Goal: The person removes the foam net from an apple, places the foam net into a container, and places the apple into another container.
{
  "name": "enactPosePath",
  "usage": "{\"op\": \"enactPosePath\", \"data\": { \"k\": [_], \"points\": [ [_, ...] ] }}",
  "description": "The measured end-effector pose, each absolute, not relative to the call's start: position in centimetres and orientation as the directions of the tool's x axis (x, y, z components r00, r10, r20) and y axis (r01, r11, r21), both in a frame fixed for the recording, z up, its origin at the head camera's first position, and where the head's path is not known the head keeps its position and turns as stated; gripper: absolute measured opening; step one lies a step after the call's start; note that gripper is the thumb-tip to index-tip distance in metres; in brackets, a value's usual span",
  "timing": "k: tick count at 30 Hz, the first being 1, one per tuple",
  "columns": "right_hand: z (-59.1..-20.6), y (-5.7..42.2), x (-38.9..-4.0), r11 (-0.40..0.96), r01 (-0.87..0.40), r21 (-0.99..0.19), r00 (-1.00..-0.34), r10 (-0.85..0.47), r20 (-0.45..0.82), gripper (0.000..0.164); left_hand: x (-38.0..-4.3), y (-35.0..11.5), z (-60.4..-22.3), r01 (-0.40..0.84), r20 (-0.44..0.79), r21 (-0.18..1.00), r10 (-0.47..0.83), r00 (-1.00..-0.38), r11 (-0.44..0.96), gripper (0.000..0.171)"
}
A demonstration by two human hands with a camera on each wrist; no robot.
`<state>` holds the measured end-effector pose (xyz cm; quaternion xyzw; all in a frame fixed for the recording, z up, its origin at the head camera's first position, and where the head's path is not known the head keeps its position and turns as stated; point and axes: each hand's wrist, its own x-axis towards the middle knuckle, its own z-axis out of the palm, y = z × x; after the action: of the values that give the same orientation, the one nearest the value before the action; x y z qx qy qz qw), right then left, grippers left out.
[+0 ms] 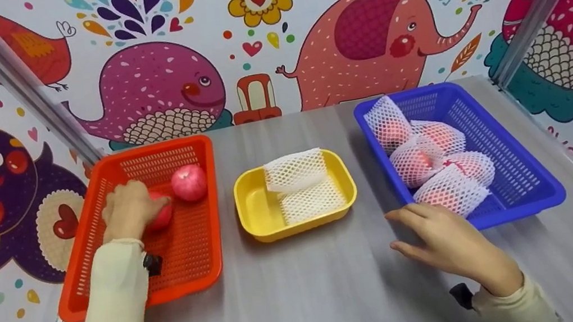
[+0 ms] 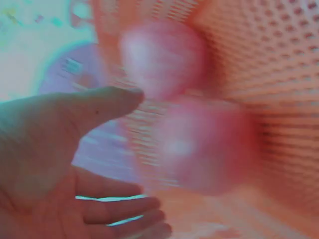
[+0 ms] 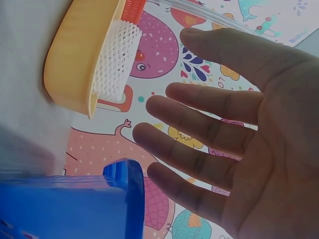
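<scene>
My left hand (image 1: 127, 210) reaches into the orange-red basket (image 1: 219, 216), thumb spread from its fingers. In the left wrist view it is beside two blurred pinkish-red apples (image 2: 204, 147), without a grip on either. From above, the hand partly covers one apple (image 1: 160, 211); the other apple (image 1: 190, 183) lies near the basket's right wall. My right hand (image 1: 443, 240) hovers with loosely straight fingers at the near left corner of the blue basket (image 1: 537, 186). Its palm holds nothing in the right wrist view. Several apples in white foam nets (image 1: 453, 190) fill the left part of that basket.
Between the baskets stands a yellow tub (image 1: 255, 199) with white foam nets (image 1: 297, 173) in its right half, one lying over its back rim. A patterned wall (image 1: 265, 93) rises behind the grey table (image 1: 305, 289), with metal posts (image 1: 36, 102) at the corners.
</scene>
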<state>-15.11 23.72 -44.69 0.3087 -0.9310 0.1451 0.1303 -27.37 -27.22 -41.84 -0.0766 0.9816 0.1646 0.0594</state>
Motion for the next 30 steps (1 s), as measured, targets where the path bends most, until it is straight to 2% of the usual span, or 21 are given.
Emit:
{"op": "enactPosePath", "data": {
  "k": [6,9,14,20,30],
  "points": [
    [-44.5,23.6,-15.3,0.764,-0.621,-0.175,-0.770,-0.551,0.323,0.041,-21.1,-20.5,-39.5,0.008,0.046,0.341,-0.008,-0.999,0.940,0.068],
    [-44.5,23.4,-15.3,0.759,-0.627,-0.176,-0.766,-0.560,0.314,0.041,-18.3,-17.4,-39.9,0.105,0.122,0.327,0.069,-0.990,0.939,0.070],
    [-44.6,23.1,-15.3,0.750,-0.633,-0.189,-0.763,-0.566,0.312,0.041,-14.9,-13.9,-41.8,0.250,0.181,0.301,0.202,-0.962,0.920,0.068],
    [-44.8,23.0,-15.3,0.748,-0.637,-0.185,-0.760,-0.571,0.310,0.042,-12.7,-11.6,-43.3,0.350,0.218,0.325,0.291,-0.932,0.879,0.069],
    [-43.6,23.2,-15.7,0.736,-0.662,-0.143,-0.734,-0.599,0.321,0.042,-12.0,-11.2,-43.7,0.371,0.218,0.336,0.312,-0.925,0.866,0.068]
  ]
}}
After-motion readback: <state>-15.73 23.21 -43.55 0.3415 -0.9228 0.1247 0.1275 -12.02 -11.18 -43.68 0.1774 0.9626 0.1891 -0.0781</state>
